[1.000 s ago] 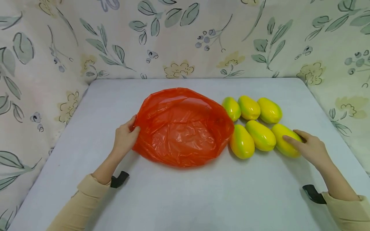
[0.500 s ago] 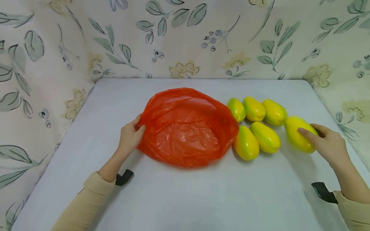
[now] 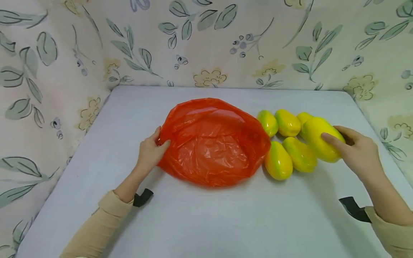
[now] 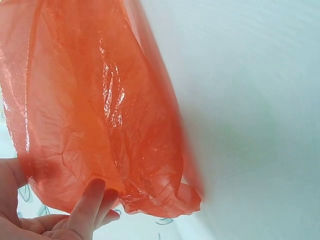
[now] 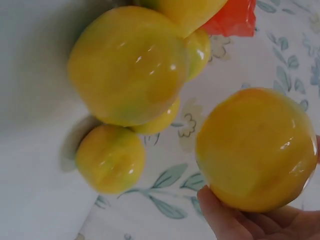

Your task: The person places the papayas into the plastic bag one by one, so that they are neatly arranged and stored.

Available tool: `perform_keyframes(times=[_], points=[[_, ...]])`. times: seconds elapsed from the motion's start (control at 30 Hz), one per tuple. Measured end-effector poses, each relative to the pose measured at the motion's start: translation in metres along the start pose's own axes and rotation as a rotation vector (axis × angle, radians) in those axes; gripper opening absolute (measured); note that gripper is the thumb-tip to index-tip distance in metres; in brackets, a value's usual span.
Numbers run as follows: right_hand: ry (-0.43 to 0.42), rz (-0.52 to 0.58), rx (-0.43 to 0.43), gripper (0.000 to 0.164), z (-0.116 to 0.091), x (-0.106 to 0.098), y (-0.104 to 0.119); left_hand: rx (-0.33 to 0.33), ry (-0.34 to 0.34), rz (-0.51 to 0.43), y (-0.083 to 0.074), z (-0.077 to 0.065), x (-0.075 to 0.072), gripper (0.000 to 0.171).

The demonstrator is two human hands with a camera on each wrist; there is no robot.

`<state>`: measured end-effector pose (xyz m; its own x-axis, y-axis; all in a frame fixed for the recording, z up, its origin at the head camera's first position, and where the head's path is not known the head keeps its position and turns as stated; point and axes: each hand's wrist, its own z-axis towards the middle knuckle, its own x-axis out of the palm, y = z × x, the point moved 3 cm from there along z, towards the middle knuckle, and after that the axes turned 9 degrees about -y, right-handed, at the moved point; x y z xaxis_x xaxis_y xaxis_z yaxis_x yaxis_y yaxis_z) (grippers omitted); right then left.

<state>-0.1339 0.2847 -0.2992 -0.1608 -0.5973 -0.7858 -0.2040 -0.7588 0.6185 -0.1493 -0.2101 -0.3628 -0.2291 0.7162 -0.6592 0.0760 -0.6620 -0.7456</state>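
Note:
A red plastic bag (image 3: 213,150) sits with its mouth spread wide in the middle of the white table. My left hand (image 3: 151,151) holds the bag's left edge between thumb and fingers. The left wrist view shows fingers (image 4: 89,202) at the thin wrinkled film. Over on the right, my right hand (image 3: 359,152) grips a glossy yellow-green mango (image 3: 322,139), raised above the table. Behind and below it lie several similar mangoes, such as one at the front (image 3: 279,161) and one at the back (image 3: 288,123). The held mango partly hides the rearmost right one (image 3: 303,117).
The white table (image 3: 219,222) ends in front of a flower-patterned cloth (image 3: 206,43). The two left mangoes lie close against the bag's right rim. Black straps (image 3: 355,209) stick out near both sleeves.
My right hand has lifted the front right mango off the table, first rightward, then back left and higher. The left hand keeps its hold on the bag. The head view has shifted slightly.

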Motion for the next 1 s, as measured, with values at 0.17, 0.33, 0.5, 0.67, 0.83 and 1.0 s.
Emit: perform_keyframes(times=[0.17,0.33,0.5,0.67,0.83,1.0], points=[[0.043,0.037,-0.054,0.076,-0.002,0.005,0.024,0.008,0.000,0.003,-0.003,-0.001,0.002,0.062],[0.079,0.084,-0.113,0.078,-0.004,0.019,0.049,0.016,-0.003,0.003,-0.005,-0.002,0.001,0.061],[0.140,0.102,-0.162,0.077,-0.009,0.037,0.076,0.014,0.000,0.001,-0.005,-0.003,0.003,0.060],[0.218,0.133,-0.187,0.077,-0.014,0.056,0.101,0.018,-0.007,-0.004,-0.005,-0.003,0.006,0.059],[0.283,0.197,-0.191,0.076,-0.019,0.073,0.120,0.029,-0.017,0.000,-0.005,-0.002,0.007,0.059],[0.348,0.287,-0.143,0.072,-0.027,0.094,0.139,0.025,-0.009,-0.006,-0.005,-0.002,0.006,0.059]])
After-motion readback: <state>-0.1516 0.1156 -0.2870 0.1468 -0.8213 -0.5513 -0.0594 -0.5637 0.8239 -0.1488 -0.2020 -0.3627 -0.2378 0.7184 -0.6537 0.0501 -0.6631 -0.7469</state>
